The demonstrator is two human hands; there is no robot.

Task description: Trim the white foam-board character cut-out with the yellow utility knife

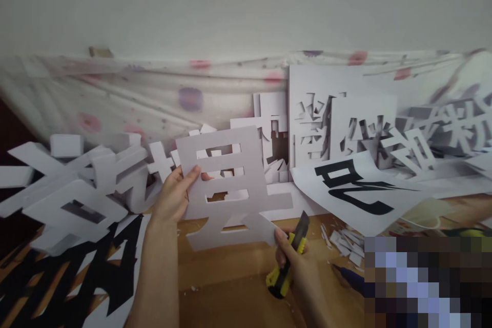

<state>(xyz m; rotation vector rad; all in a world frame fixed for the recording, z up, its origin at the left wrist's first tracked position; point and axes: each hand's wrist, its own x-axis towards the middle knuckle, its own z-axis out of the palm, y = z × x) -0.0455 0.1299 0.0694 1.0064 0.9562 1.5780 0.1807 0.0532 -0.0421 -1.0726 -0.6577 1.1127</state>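
A white foam-board cut-out character [255, 179] stands upright before me, with several rectangular openings in its upper part. My left hand [172, 195] pinches its left edge, thumb in front and a fingertip showing through an opening. Closed around a yellow-and-black utility knife [283, 279] is my right hand [298, 259]; the dark blade points up and away. The same hand's thumb presses on the character's lower right tip. Below lies the wooden table [226, 277].
White cut-out characters [80, 205] pile up at left, above a black-printed sheet [119, 271]. Further boards [307, 79] lean at the back right. A curled printed sheet [369, 220], white scraps [346, 246] and a dark pen-like tool [349, 277] lie at right. Pixelation covers the lower right corner.
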